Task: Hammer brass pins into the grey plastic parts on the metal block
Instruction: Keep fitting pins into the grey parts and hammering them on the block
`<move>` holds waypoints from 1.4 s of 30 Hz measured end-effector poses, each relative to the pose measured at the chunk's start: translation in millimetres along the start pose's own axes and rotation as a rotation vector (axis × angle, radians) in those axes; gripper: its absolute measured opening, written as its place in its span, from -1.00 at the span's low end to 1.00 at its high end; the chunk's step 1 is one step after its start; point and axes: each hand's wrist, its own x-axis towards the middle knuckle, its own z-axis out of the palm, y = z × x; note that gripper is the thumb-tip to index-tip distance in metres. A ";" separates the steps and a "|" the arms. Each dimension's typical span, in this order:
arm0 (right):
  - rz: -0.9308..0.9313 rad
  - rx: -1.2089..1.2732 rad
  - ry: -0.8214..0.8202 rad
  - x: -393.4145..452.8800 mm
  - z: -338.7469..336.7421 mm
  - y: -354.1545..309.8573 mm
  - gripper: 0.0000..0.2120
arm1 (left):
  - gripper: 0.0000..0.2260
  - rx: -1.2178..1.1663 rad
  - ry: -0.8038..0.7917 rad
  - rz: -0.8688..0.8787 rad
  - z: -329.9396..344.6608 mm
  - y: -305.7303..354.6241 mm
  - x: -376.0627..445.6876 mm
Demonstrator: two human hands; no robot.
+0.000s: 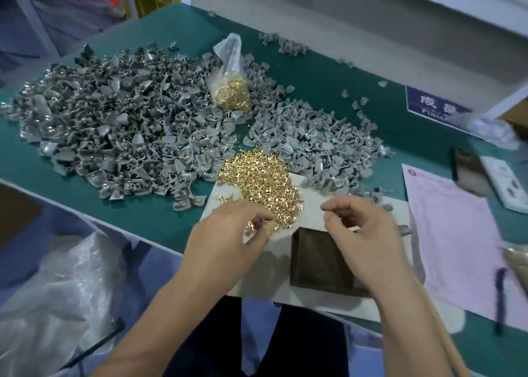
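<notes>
A: Left hand (231,234) sits at the near edge of the loose brass pins (261,179), fingers curled in and pinching a few of them. Right hand (363,228) hovers above the far edge of the metal block (320,262), thumb and forefinger pinched together; whatever it holds is too small to make out.

B: Position of block relative to the hands?

A: Block lies on the white board (311,202), directly under and just toward the person from the right hand. No grey part is visible on its top face. The left hand is just beside it, to the left. The pin pile spreads away from the block, up and left across the board's far corner onto the green table (160,216).

B: Grey parts?

A: Two heaps. The right heap (311,142) lies beyond the right hand, nearer that hand. The left heap (120,125) is larger and well apart from both hands. A clear bag of pins (230,91) stands between them, farther back.

B: Judgement on the next move?

A: Likely a part gets seated on the block first. Right hand is nearer both heap and block; left hand already supplies pins. No hammer head is seen; a wooden handle (445,345) runs along the right forearm. Pink paper (445,234) lies right of the board.
</notes>
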 end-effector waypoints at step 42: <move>0.108 0.566 0.271 -48.9 -44.0 46.0 -0.89 | -0.84 -0.327 -0.247 0.135 41.7 81.1 14.4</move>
